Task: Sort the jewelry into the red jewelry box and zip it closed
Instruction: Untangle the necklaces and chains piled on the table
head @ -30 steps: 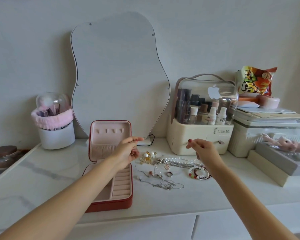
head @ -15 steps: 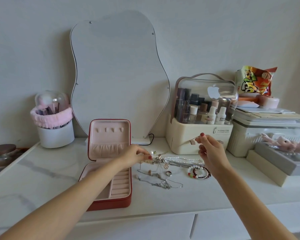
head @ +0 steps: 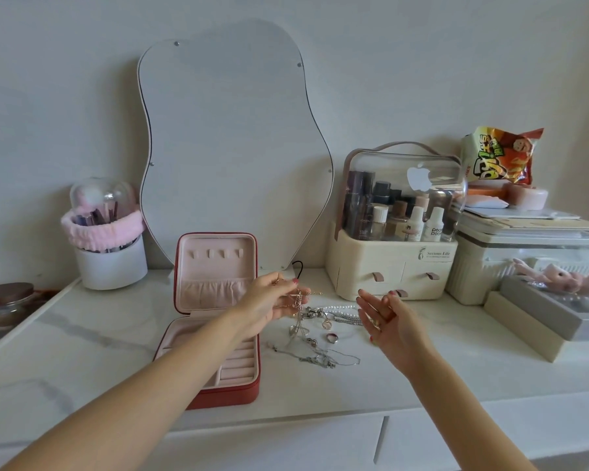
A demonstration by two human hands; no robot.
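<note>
While my left hand (head: 269,302) is pinching a thin chain (head: 299,302) beside the red jewelry box (head: 218,321), my right hand (head: 386,322) is hovering, palm open. Both are hanging above the desk (head: 422,372).

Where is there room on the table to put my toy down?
Bare table lies left of the red jewelry box, and along the front edge. It is crowded between the box and the cream drawers, where the jewelry lies.
</note>
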